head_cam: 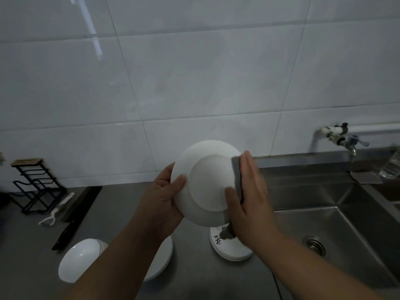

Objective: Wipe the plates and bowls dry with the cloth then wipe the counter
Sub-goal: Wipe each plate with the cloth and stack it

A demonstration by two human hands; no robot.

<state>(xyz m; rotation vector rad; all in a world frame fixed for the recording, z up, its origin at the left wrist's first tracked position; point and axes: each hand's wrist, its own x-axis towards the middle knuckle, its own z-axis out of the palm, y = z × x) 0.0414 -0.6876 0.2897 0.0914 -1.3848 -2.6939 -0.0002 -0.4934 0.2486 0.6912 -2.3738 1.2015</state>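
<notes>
Wall: big white tiles (194,72) fill the top of what I see.
Counter: the grey counter (121,204) runs under my arms, and I have not wiped it yet.
Sink: the metal sink (337,213) is on my right, with the tap (346,140) up on the wall above it.
Plate in my hands: I hold a white plate (205,182) up in the air over the counter, with its bottom side facing me.
My left hand (164,195): it grips the plate's left edge, thumb on the bottom side, other fingers hidden behind.
My right hand (249,191): it pinches the grey cloth (237,176) around the plate's right edge, thumb on the bottom side, flat fingers pressing the cloth.
Other dishes: a white bowl (75,260) sits low on my left, and a stack of plates (231,250) with blue marks sits under my right wrist (I think these are waiting or done, I cannot tell which).
Small things: a knife (65,234) and a peeler (52,215) lie by the black rack (34,185).
What could go wrong: the plate may be wet and slippery. If I rub too hard, it could slip from my left hand and crack on the stack below.
</notes>
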